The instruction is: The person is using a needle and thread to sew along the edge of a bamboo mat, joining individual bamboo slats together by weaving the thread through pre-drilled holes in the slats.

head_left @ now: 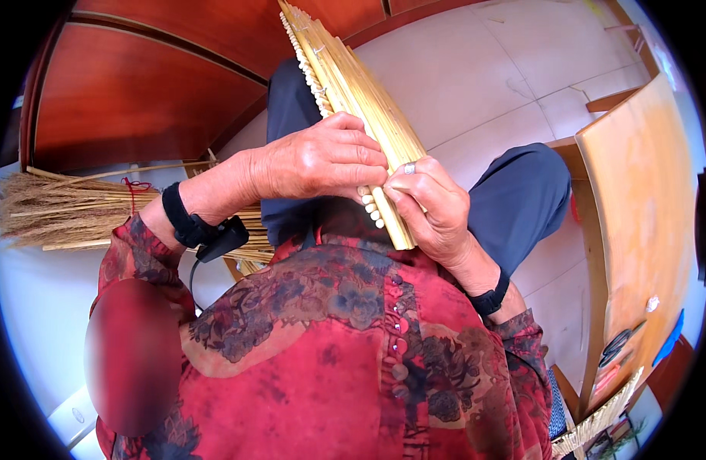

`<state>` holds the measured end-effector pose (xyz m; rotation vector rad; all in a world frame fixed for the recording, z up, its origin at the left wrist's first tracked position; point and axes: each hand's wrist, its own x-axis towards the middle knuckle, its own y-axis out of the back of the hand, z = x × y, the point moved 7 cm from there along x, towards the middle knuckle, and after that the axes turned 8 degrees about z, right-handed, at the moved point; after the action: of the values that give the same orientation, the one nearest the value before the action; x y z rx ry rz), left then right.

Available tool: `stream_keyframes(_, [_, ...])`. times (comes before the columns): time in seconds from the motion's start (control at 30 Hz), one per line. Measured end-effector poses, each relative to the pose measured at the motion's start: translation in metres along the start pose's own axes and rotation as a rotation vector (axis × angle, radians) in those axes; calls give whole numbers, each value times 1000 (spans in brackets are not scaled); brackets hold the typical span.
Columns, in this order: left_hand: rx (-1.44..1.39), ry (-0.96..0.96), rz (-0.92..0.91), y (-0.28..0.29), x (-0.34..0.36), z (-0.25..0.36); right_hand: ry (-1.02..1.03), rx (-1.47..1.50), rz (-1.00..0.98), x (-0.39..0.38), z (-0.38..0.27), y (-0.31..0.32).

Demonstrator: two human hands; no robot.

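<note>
A long panel of pale yellow stalks (368, 88), laid side by side, slopes from the top of the view down to my lap. Along its left edge runs a row of cream, bead-like cut ends or knots (311, 75). My left hand (322, 159) is closed over the panel near its lower end, its fingers curled across the stalks. From the other side my right hand (436, 205), wearing a ring, pinches the panel's right edge, thumb against bent forefinger. The two hands nearly meet. Whether thread lies between the fingertips cannot be made out.
Left of me lies a bundle of bushy-headed stalks (62, 211) tied with red string (137, 186). A reddish wooden cabinet (146, 88) stands beyond. At right, a wooden table (637, 207) bears black-handled scissors (614, 349) and a small white lump (653, 303). Pale tiles (476, 77) cover the floor.
</note>
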<state>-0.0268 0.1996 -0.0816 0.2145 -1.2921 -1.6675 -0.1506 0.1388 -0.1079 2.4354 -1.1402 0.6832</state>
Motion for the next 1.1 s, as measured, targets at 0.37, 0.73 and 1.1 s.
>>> stream_keyframes(0.37, [6,-8,-32,5,5,-1,-96,60,44,1,-2,-1])
stream_keyframes(0.73, [28,-10,-107,6,-12,-7,-315,1035,498,50,-6,128])
stream_keyframes(1.1, [74,128,-188,0,-25,-10,-310,344,544,53,-18,283])
